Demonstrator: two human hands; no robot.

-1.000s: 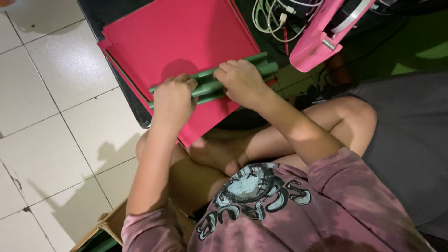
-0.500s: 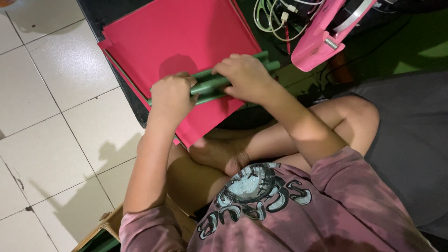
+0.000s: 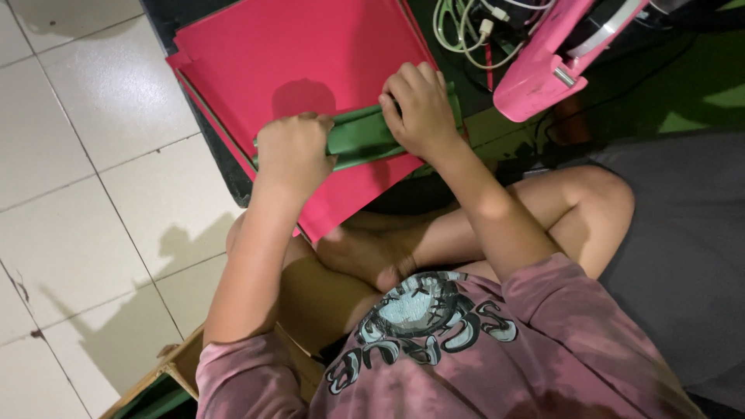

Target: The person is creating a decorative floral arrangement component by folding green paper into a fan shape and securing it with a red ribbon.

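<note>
Green folded strip point(image 3: 358, 138) gripped at both ends by my left hand point(image 3: 293, 154) and right hand point(image 3: 419, 109), above stacked red sheets point(image 3: 295, 62).

The floor point(image 3: 85, 202) is laid with pale, off-white square tiles divided by thin grey grout lines, a few small dark marks showing near the left edge. Light falls from above, casting soft shadows across the tiles. A green mat point(image 3: 698, 85) covers the upper right corner, dimly lit.
</note>
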